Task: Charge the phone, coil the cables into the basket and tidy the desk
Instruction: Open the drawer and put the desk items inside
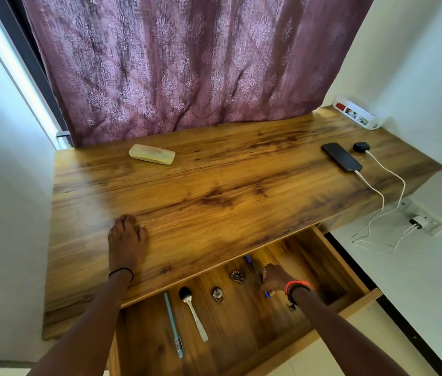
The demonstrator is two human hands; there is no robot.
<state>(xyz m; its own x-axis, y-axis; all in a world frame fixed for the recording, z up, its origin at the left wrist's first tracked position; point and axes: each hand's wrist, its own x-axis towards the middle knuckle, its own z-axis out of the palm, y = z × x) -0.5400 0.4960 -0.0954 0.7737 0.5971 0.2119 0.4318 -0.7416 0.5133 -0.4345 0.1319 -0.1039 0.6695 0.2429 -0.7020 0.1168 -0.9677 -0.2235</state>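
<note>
Wooden table (pixel 214 185) holds the black phone (pixel 342 157) at its right end, white cable (pixel 377 191) plugged in; left hand (pixel 126 240) rests flat on it, right hand (pixel 275 279) pinches a blue pen (pixel 250 263) in the drawer (pixel 241 335).

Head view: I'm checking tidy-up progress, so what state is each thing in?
phone, flat on desk, white cable plugged in
charger, plugged into wall socket
drawer, pulled open
pale case, closed
curtain, drawn shut
left hand, resting on desk
right hand, inside drawer, gripping blue pen
</note>
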